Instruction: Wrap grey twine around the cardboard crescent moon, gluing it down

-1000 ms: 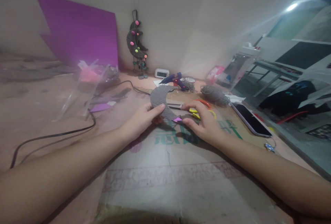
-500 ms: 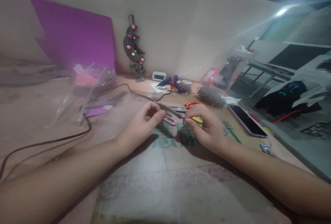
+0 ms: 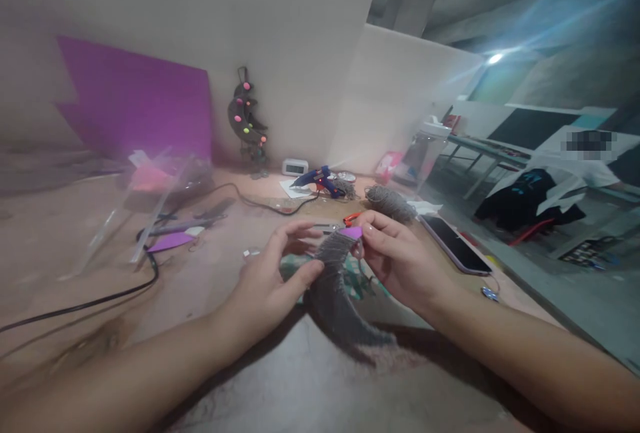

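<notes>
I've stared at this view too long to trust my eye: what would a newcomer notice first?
Likely the big purple sheet, upright against the wall at left. Next, the grey crescent at centre, its purple tip at the fingers of the right hand. Then the glaring lamp, upper right.

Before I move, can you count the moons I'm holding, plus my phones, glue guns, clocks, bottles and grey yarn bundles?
Held grey moon: 1
Phone: 1
Glue gun: 1
Clock: 1
Bottle: 1
Grey yarn bundles: 2
Total: 7
</notes>
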A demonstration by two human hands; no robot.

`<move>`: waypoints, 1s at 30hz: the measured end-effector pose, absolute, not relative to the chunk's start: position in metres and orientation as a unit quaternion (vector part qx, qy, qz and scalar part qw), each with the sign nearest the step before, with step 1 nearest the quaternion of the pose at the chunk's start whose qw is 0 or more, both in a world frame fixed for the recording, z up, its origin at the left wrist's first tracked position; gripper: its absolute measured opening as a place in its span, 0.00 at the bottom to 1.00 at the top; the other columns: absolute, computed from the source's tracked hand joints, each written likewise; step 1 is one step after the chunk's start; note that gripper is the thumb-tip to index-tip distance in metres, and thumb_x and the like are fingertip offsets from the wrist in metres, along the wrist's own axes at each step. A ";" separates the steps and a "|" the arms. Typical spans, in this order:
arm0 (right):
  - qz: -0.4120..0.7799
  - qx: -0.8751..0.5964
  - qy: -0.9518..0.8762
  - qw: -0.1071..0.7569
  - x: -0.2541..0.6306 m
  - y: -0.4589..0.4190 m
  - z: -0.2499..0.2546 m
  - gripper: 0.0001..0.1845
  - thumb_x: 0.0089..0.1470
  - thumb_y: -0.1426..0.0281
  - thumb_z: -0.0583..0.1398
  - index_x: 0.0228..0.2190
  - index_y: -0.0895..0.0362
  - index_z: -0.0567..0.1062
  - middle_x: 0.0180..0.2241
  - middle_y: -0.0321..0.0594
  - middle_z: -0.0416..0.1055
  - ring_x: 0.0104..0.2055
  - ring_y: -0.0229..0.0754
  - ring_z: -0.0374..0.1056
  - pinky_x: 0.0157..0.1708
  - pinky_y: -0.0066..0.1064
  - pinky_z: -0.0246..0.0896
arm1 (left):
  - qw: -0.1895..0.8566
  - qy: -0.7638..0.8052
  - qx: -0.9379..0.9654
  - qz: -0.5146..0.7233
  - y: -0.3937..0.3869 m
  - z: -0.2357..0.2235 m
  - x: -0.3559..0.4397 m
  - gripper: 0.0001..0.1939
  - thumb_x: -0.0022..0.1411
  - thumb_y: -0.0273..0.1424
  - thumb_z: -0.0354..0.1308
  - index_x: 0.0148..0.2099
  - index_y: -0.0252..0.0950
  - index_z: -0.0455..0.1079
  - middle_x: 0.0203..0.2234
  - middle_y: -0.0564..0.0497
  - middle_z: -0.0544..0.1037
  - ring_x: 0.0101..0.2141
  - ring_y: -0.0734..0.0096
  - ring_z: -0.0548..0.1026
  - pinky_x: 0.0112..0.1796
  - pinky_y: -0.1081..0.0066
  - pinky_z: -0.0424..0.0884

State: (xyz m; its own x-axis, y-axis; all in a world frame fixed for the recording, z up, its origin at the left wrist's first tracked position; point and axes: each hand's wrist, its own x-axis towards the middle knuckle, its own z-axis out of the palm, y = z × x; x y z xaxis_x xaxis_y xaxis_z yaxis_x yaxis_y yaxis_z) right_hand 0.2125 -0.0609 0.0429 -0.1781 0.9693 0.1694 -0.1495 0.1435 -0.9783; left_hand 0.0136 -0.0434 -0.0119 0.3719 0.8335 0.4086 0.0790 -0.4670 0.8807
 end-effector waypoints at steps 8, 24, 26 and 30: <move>0.496 -0.397 -0.568 0.523 0.218 -0.036 0.001 0.13 0.54 0.60 0.64 0.28 0.55 0.70 0.25 0.33 0.68 0.27 0.36 0.66 0.31 0.28 0.63 | 0.410 0.340 0.725 0.436 -0.044 -0.008 0.015 0.27 0.63 0.32 0.56 0.64 0.44 0.57 0.38 0.51 0.74 0.40 0.69 0.73 0.43 0.67 0.70; 0.102 -0.361 -0.827 0.418 0.216 -0.053 0.005 0.10 0.61 0.64 0.58 0.29 0.55 0.72 0.36 0.42 0.69 0.42 0.44 0.66 0.44 0.39 0.62 | 0.372 0.318 0.747 0.449 -0.048 -0.007 0.013 0.27 0.64 0.30 0.55 0.64 0.45 0.57 0.39 0.50 0.72 0.38 0.69 0.71 0.43 0.68 0.69; 0.104 -0.369 -0.837 0.391 0.215 -0.052 0.002 0.08 0.60 0.63 0.59 0.33 0.55 0.73 0.38 0.43 0.70 0.44 0.46 0.67 0.46 0.40 0.62 | 0.367 0.312 0.755 0.445 -0.049 -0.007 0.012 0.27 0.65 0.30 0.53 0.65 0.45 0.56 0.39 0.50 0.71 0.38 0.69 0.71 0.43 0.68 0.69; 0.111 -0.353 -0.852 0.371 0.213 -0.051 -0.001 0.07 0.61 0.65 0.58 0.34 0.54 0.74 0.39 0.44 0.72 0.47 0.47 0.67 0.48 0.41 0.63 | 0.359 0.306 0.767 0.435 -0.050 -0.009 0.011 0.27 0.66 0.30 0.52 0.66 0.45 0.54 0.36 0.52 0.70 0.36 0.70 0.70 0.40 0.70 0.68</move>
State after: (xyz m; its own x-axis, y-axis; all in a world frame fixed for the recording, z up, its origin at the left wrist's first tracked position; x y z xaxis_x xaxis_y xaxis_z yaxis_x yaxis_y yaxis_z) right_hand 0.2132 -0.0515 -0.0006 -0.4752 0.6836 0.5540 0.5188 0.7262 -0.4511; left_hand 0.0113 -0.0496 -0.0088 0.4341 0.7816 0.4479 0.1568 -0.5552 0.8168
